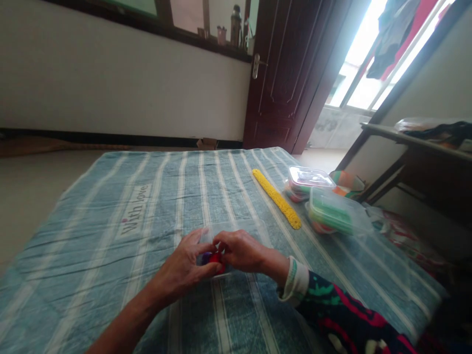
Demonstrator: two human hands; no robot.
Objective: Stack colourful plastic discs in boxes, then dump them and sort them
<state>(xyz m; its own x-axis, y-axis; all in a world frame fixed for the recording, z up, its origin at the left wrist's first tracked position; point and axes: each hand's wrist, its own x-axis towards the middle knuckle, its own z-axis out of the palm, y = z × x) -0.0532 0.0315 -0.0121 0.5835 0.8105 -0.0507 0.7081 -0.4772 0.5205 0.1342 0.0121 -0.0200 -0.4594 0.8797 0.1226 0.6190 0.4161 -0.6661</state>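
Sitting low on the striped cloth, a clear plastic box is between the person's two hands. Inside it, or just at it, are a red thing and a purple thing, side by side. The red one is bright and small, and the purple one is dark. Fingers cover much of both, so I cannot tell their full shapes.

The left hand bends around the left end of the box, its thumb lying along the near side of the red thing. I cannot tell how hard it grips. The right hand has its fingertips pinched together just above the red thing. I cannot tell if something small is between them. This hand also hides part of the box.

Off to the right are two more see-through boxes. The near box has green stuff in it, with some orange-red low down. The far box has a shiny top and shows red and green inside. Both look blurry.

A long yellow strip, bumpy and round at the ends, lies slanted between the hands and those boxes. Behind the cloth stands a dark red door.
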